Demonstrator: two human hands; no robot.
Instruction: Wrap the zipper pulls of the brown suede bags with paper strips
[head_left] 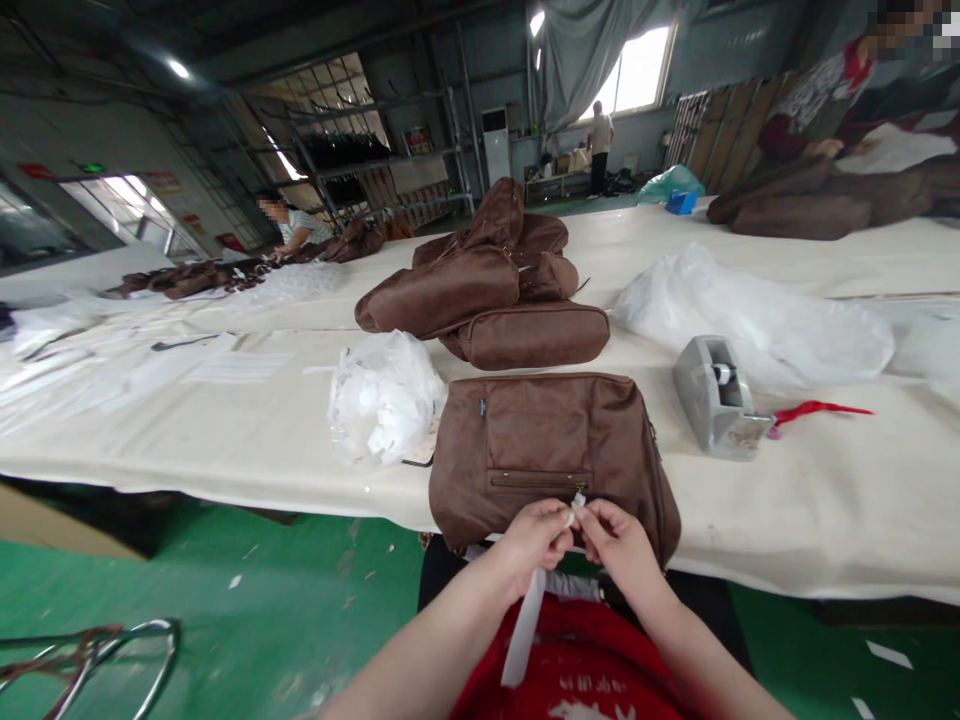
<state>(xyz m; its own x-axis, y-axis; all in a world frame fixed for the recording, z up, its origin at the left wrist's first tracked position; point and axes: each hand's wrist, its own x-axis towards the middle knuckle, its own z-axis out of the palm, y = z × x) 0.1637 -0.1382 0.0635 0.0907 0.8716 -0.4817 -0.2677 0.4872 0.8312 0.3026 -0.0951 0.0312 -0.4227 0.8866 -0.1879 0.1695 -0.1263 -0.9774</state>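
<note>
A brown leather-look bag [536, 430] lies at the table's front edge, with a short zipper [536, 481] across its upper side. My left hand [541, 538] and my right hand [616, 540] meet just below the zipper's right end. Both are closed, fingertips pinching a thin white strip [576, 506] at the zipper pull. The pull itself is mostly covered by the white material. A longer white strip [525, 635] hangs down below my left hand over my red apron. Whether it joins the piece at the pull, I cannot tell.
Several brown bags [480, 290] are piled behind. A clear bag of white scraps [386, 400] sits left; a grey tape dispenser [718, 400] with a red ribbon [821, 409] stands right, before clear plastic bags [750, 310]. Co-workers stand across the table and further back.
</note>
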